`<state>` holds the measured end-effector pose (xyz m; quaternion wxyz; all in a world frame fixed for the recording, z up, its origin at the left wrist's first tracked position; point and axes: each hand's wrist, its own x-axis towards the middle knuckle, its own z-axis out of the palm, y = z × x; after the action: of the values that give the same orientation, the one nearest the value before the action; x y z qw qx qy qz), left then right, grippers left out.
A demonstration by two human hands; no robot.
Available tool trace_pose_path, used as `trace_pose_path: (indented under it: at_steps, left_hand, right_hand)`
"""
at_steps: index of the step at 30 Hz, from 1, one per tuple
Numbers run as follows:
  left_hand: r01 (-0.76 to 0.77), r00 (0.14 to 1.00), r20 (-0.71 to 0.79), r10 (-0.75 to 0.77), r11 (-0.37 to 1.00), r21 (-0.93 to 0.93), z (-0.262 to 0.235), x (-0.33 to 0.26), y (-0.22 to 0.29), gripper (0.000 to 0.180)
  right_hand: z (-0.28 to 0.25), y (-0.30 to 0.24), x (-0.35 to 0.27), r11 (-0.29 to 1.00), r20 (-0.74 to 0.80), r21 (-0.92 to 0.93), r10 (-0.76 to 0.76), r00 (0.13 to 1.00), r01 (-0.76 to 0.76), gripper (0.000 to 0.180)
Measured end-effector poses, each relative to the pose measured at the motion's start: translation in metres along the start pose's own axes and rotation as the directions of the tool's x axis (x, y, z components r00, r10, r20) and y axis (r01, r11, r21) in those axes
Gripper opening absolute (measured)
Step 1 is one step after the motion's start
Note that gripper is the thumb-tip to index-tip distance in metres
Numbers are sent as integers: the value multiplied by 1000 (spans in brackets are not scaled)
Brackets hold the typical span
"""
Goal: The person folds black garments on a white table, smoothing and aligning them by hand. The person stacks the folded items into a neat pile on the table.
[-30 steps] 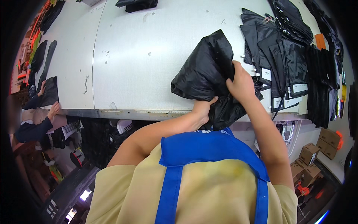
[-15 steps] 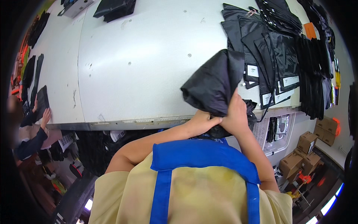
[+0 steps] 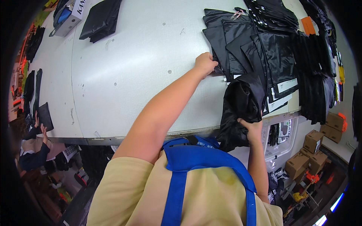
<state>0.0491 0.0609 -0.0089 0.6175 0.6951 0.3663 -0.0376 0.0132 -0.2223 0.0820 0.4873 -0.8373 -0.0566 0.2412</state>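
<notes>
Left hand [image 3: 205, 63] stretched out over the wide white desk [image 3: 124, 75], fingers [image 3: 212, 64] curled down and gripping the near edge of a flat black plastic bag [image 3: 222, 45] at the left end of an overlapping row of flat black bags [image 3: 264, 49]. That bag lies flat on the desk, just beyond the left fingers and to their right.

Right hand [image 3: 252, 128] low at the desk's front edge, fingers [image 3: 245, 121] clenched on a crumpled glossy black plastic bag [image 3: 241, 105]. The bundle stands up above the right fingers, its top resting against the row of flat bags and its bottom hanging past the desk edge. White label patches [image 3: 286, 84] show on the flat bags just right of the bundle. The two hands are well apart.

Far left of the left fingers, at the back of the desk: a loose dark folded bag pile [image 3: 100, 19] and, beside it, a white cardboard box [image 3: 69, 17]. Right of the row, a stack of more black bags [image 3: 316, 75] runs along the desk's right side, with a small orange tag [image 3: 308, 25] near its far end.

Below the right fingers, off the desk, brown cardboard boxes [image 3: 309, 150] sit on the floor. Far left, another person's hands [image 3: 39, 124] hold a dark flat item [image 3: 45, 115]. The wearer has a tan shirt [image 3: 151, 192] with a blue apron strap [image 3: 177, 188].
</notes>
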Motion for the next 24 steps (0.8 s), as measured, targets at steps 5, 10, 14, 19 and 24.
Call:
trace_pose_path:
  at_steps: [5, 10, 14, 19, 24]
  left_hand:
    - [37, 998, -54, -40, 997, -67, -57, -91, -56, 28]
    - [-26, 945, -288, 153, 916, 401, -95, -187, -109, 40]
    - [20, 999, 48, -18, 999, -37, -85, -229, -66, 70]
    - [480, 830, 557, 24, 479, -735, -36, -217, -72, 80]
    - [378, 904, 424, 57, 354, -855, -25, -241, -69, 79]
  right_hand:
    - [2, -6, 3, 1000, 57, 7, 4, 998, -5, 88]
    - [21, -23, 4, 964, 146, -243, -74, 986, 108, 92]
    - [44, -54, 4, 957, 335, -231, -93, 938, 177, 93]
    - [69, -89, -3, 979, 518, -52, -143, 844, 198, 93]
    - [80, -107, -39, 860, 547, -360, -119, 829, 361, 112]
